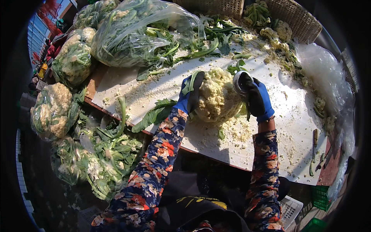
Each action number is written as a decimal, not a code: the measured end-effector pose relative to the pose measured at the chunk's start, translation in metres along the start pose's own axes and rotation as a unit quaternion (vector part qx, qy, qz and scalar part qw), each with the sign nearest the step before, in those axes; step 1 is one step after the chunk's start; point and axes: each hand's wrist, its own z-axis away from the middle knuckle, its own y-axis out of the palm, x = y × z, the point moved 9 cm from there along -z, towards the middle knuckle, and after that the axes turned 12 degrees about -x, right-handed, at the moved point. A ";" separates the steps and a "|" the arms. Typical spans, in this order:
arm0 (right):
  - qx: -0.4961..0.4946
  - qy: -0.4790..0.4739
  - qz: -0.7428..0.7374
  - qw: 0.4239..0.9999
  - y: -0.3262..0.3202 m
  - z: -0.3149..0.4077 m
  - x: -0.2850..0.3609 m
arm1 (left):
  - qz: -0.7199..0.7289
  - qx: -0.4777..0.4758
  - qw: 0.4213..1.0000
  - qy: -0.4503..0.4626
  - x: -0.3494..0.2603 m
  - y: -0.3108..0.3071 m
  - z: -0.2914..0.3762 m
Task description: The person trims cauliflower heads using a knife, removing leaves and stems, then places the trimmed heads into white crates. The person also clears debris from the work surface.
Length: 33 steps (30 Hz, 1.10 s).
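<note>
A pale yellow cauliflower head [218, 97] stands on the white board in front of me. My left hand [192, 92], in a blue and black glove, grips its left side, and a strip of green leaf [189, 84] lies over the fingers. In my right hand [256, 97], gloved the same way, is a ring-shaped metal tool [237, 83], its rim against or very close to the head's upper right side. The fingers hide part of this tool. Crumbs of cauliflower [237, 130] are scattered below the head, and a large cut leaf [155, 114] lies left of it.
Plastic-wrapped cauliflowers [52, 113] and a large clear bag [139, 34] are heaped at the left. Trimmed leaves [113, 159] fill the space below them. A knife [313, 145] lies on the white board [287, 139] at right, near crumpled plastic film [321, 75]. Perforated crates [295, 21] stand behind.
</note>
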 end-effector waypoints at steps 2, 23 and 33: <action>-0.051 0.029 0.109 0.992 -0.004 0.013 -0.009 | 0.106 0.013 0.990 -0.090 -0.014 0.010 0.006; 0.011 0.141 -0.124 0.982 -0.084 -0.021 -0.062 | 0.371 -0.004 0.920 -0.126 0.043 0.034 0.009; 0.013 0.021 -0.060 0.998 -0.121 -0.040 -0.096 | -0.094 0.016 0.993 -0.074 0.010 0.022 0.003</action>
